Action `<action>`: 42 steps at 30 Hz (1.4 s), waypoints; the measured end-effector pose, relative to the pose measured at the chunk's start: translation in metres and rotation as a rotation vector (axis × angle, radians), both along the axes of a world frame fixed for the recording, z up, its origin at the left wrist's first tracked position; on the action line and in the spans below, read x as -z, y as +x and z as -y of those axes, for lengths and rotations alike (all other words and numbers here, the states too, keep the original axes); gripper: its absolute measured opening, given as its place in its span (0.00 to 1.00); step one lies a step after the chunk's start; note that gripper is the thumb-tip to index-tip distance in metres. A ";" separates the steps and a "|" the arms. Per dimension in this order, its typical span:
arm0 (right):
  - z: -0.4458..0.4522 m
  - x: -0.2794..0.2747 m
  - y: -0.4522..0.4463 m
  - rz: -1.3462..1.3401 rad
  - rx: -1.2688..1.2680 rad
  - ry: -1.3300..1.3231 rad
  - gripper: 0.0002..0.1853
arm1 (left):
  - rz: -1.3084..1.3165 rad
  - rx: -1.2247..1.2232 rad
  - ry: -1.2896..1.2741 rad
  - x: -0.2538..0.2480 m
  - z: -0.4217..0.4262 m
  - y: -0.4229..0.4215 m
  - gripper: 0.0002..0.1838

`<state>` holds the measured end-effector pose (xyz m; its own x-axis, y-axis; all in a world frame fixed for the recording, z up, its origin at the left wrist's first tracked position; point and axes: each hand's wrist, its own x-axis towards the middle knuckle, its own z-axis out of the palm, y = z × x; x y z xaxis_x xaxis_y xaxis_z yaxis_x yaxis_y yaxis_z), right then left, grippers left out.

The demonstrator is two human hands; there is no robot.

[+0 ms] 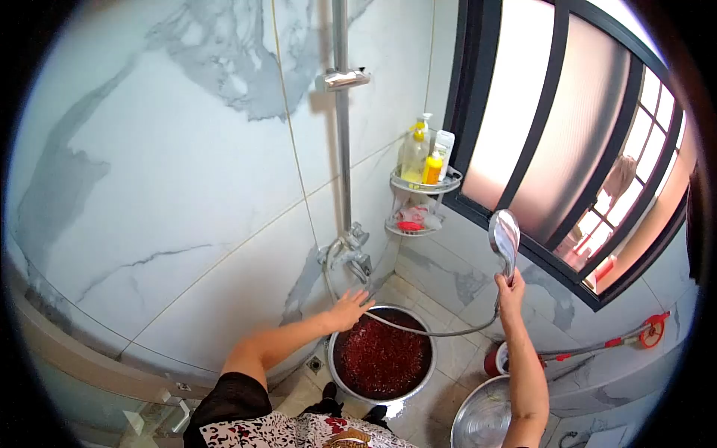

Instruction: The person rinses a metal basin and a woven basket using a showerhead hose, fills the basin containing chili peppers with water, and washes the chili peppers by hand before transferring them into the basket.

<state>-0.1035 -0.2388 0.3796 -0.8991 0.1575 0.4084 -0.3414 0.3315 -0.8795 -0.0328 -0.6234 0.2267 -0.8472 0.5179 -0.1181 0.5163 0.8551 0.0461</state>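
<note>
My right hand is closed round the handle of a chrome shower head, held up in front of the window. From its handle a grey hose hangs and runs left to the wall mixer tap. My left hand reaches just below the tap with its fingers apart, near the hose and over the basin's upper left edge. Below it, a round metal basin on the floor holds dark red contents, too unclear to name.
A second metal basin stands at the lower right, beside a red bucket. A corner shelf carries bottles. The black-framed window juts inward at the right. A red-ended mop leans at the right wall.
</note>
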 end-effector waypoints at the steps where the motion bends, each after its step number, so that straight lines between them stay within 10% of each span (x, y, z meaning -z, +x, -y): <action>1: 0.010 -0.008 -0.005 -0.012 -0.092 -0.036 0.05 | 0.028 -0.031 0.043 -0.002 0.007 0.009 0.37; 11: 0.113 -0.154 -0.097 -0.129 -0.205 0.633 0.09 | 0.021 -0.083 0.124 -0.046 0.069 0.036 0.34; 24: 0.251 -0.317 -0.185 -0.220 -0.893 -0.562 0.07 | -0.016 -0.236 0.329 -0.031 0.124 0.099 0.33; 42: 0.292 -0.358 -0.195 -0.129 -1.305 -0.365 0.06 | 0.106 -0.596 0.469 -0.017 0.148 0.151 0.30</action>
<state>-0.2988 -0.5310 0.7377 -0.4346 -0.6547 0.6185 -0.3107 -0.5357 -0.7852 0.1183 -0.7709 0.2440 -0.9954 -0.0075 -0.0952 -0.0540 0.8662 0.4967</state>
